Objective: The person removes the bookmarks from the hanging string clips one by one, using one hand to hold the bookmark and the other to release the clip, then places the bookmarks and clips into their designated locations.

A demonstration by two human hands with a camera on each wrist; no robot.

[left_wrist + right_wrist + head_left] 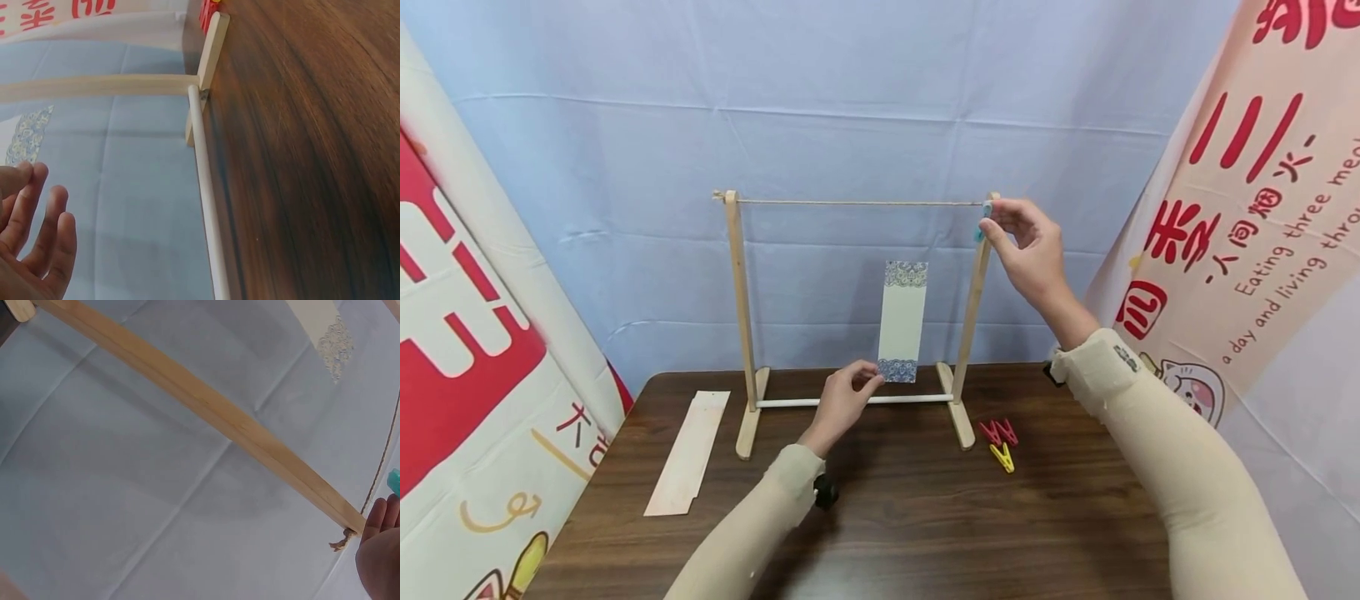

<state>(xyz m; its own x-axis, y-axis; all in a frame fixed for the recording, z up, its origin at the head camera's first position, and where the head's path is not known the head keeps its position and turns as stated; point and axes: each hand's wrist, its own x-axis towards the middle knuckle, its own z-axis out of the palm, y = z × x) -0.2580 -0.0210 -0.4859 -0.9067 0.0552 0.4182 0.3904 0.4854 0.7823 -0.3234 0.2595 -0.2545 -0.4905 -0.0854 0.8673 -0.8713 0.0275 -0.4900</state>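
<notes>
My left hand (844,402) pinches the lower left corner of a pale paper strip (902,321), which has blue lace-like patterns at both ends. The strip stands upright below the cord (857,202) of a wooden frame (741,292). Up at the cord's right end, my right hand (1032,250) pinches a teal clothespin (981,229) between thumb and fingers. In the right wrist view only a bit of the teal clothespin (394,481) shows past the fingers. The left wrist view shows thumb and index fingertip together at the patterned end (28,137), other fingers spread.
Two red clothespins (997,432) and a yellow one (1002,457) lie on the dark wood table (925,533), right of the frame. A long pale board (688,454) lies at the left. A white rod (910,399) joins the frame's feet. Cloth (850,83) hangs behind.
</notes>
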